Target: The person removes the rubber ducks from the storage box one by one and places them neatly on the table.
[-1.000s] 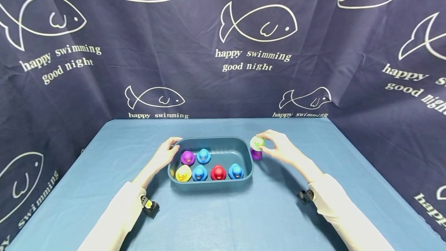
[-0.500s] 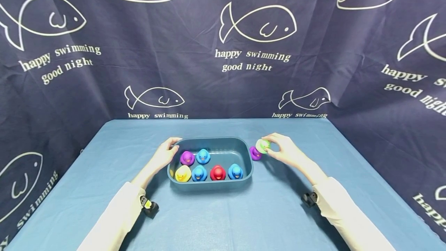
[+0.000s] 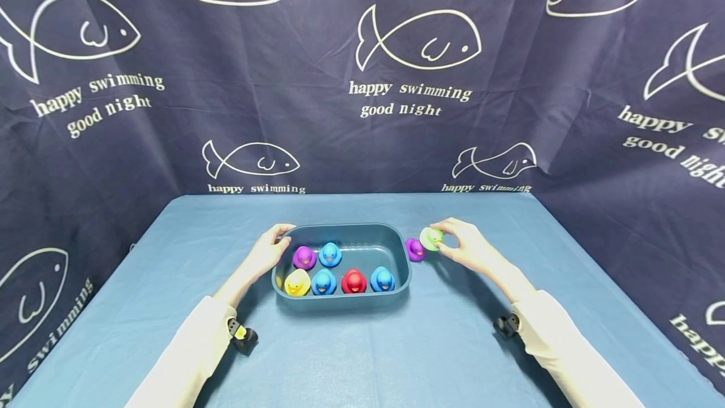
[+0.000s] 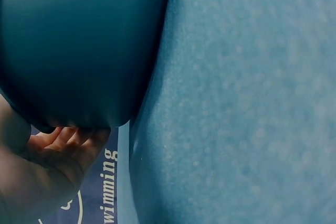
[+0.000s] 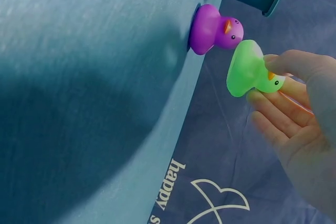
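A dark blue plastic bin (image 3: 345, 301) stands on the table with several rubber ducks in it. At its left end my left hand (image 3: 267, 250) holds the rim; in the left wrist view the fingers (image 4: 68, 142) lie against the bin's outer wall. My right hand (image 3: 463, 243) pinches a light green rubber duck (image 5: 247, 69) by the head between thumb and fingers. The duck is tilted and raised off the table. Just left of it, a purple rubber duck (image 5: 206, 30) sits on the table beside the bin's right end.
Inside the bin are a purple duck (image 3: 304, 257), a yellow duck (image 3: 297, 283), a red duck (image 3: 354, 281) and several blue ducks (image 3: 330, 254). The table has a light blue cover (image 3: 362, 357). Dark cloth with fish drawings (image 3: 328, 80) hangs around its back and sides.
My right hand has moved slightly right with the green duck, from over the purple duck to beside it, uncovering the purple one. The left hand and the bin stay still.
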Available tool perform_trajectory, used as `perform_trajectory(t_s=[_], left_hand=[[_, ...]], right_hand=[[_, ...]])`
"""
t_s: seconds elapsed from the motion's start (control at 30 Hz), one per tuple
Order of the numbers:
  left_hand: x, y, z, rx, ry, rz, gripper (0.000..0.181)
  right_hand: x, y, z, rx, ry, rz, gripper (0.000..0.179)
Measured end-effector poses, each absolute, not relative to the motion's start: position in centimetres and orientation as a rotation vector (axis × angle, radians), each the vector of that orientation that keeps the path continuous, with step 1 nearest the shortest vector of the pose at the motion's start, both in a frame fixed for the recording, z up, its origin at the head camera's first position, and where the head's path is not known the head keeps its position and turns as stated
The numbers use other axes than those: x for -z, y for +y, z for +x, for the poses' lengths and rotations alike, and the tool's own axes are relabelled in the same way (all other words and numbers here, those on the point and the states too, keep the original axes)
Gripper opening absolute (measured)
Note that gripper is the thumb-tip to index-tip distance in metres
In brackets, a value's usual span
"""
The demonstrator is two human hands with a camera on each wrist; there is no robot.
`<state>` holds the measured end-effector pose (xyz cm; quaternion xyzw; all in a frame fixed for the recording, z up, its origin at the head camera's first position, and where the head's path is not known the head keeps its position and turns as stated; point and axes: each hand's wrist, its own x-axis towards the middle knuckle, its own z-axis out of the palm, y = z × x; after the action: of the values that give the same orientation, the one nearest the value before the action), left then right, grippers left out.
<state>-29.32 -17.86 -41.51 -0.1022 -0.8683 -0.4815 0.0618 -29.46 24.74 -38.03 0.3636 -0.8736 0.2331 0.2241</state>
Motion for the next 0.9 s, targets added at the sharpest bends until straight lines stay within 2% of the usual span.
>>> perform_trajectory(t_s=[0.9], left_hand=[[41.4, -17.9, -29.3, 1.481, -2.632, -0.301, 0.031]], right_hand=[[39.7, 25.7, -29.9, -0.596, -2.518, 0.926, 0.032]])
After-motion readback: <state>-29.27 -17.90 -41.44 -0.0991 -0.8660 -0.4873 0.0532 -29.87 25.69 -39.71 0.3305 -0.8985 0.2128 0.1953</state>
